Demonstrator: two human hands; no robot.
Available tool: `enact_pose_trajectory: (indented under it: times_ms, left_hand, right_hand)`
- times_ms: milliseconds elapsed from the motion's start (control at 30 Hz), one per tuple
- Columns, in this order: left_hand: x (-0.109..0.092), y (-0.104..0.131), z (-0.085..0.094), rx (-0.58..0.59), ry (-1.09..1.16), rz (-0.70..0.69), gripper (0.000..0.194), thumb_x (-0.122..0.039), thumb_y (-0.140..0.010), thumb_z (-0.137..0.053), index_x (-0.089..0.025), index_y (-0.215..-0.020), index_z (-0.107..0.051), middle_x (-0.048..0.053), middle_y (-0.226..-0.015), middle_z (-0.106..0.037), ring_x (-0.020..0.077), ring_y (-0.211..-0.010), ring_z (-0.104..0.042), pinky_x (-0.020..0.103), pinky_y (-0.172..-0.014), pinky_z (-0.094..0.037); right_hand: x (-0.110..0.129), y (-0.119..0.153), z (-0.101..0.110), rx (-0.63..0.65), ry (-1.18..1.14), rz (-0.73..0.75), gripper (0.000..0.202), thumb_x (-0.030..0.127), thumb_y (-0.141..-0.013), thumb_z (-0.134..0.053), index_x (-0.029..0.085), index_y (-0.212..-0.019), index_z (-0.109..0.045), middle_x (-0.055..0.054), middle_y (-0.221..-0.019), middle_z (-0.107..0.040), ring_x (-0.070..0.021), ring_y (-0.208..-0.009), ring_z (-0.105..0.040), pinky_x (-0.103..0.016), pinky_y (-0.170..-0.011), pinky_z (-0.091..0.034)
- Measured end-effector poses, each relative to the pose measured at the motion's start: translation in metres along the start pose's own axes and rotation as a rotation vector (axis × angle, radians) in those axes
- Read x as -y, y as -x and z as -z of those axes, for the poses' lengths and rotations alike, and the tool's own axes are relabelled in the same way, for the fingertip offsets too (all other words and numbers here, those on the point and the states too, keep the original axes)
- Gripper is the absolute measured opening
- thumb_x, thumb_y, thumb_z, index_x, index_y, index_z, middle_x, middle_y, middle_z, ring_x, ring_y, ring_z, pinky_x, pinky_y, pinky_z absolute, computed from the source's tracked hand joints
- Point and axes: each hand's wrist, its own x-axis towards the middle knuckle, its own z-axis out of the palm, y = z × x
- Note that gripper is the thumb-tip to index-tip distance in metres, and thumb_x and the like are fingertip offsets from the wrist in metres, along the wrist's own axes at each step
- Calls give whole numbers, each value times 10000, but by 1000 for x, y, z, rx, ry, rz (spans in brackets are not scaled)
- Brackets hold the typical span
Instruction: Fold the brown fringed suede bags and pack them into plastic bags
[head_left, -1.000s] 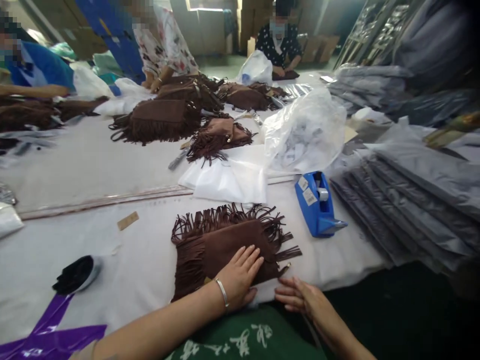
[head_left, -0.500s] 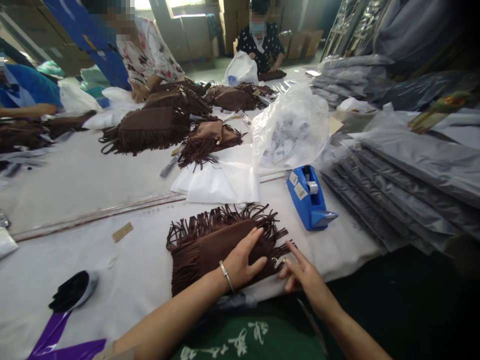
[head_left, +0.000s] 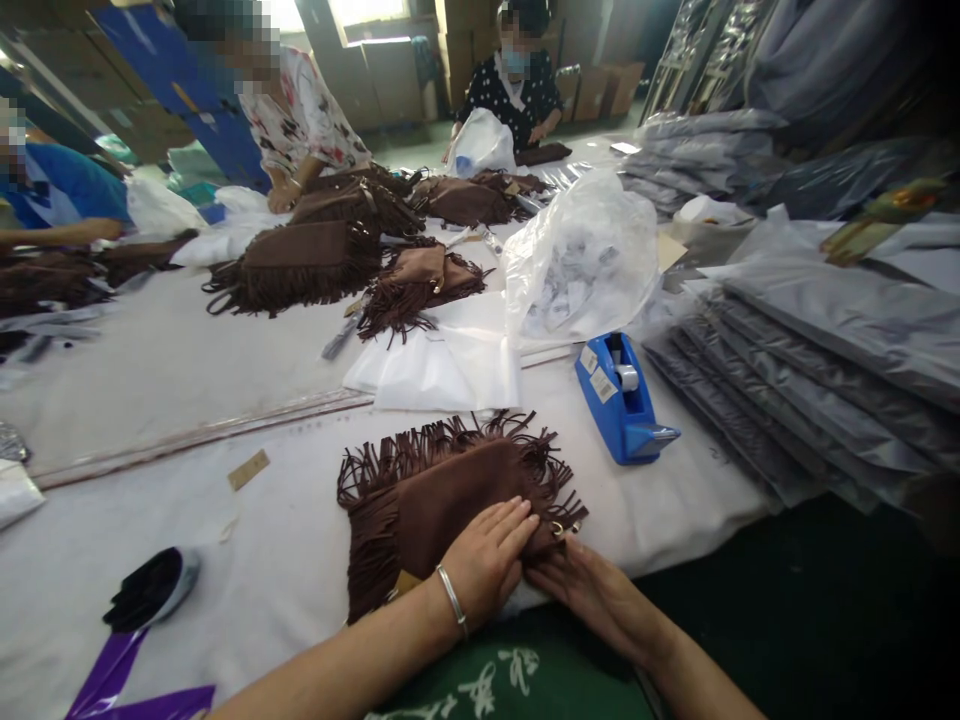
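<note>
A dark brown suede bag (head_left: pixel 450 492) with long fringe lies on the white-covered table in front of me. My left hand (head_left: pixel 487 555) rests flat on its near right part, fingers stretched out and close together. My right hand (head_left: pixel 589 590) is at the bag's near right corner, fingers stretched out along the edge beside my left hand. Part of those fingers is hidden by the bag and my left hand. A gold-coloured metal ring (head_left: pixel 557 530) shows just above my right hand. A small tan tag (head_left: pixel 405 583) peeks out by my left forearm.
A blue tape dispenser (head_left: pixel 619 400) stands right of the bag, beside stacked plastic-wrapped goods (head_left: pixel 810 370). Behind are white sheets (head_left: pixel 435 370), a clear bag of paper scraps (head_left: pixel 581 260) and more fringed bags (head_left: pixel 300 255). Several co-workers sit across the table.
My left hand has slid toward me on the bag, its fingers now closer together. My right hand has moved left and toward me, from the fringe to the bag's near corner. The tan tag now shows.
</note>
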Motion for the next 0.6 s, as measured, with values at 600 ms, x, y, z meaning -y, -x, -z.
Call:
enact_pose_trajectory:
  times_ms: [600]
  left_hand:
    - [-5, 31, 41, -275, 209, 89, 327, -220, -891, -485, -229, -1205, -577, 65, -1260, -584, 208, -1182, -522, 373, -1049, -384]
  right_hand:
    - [35, -80, -16, -118, 1022, 536, 591, 551, -934, -207, 261, -1449, -222, -42, -1473, -348, -212, -1360, -297, -469, -1133, -222]
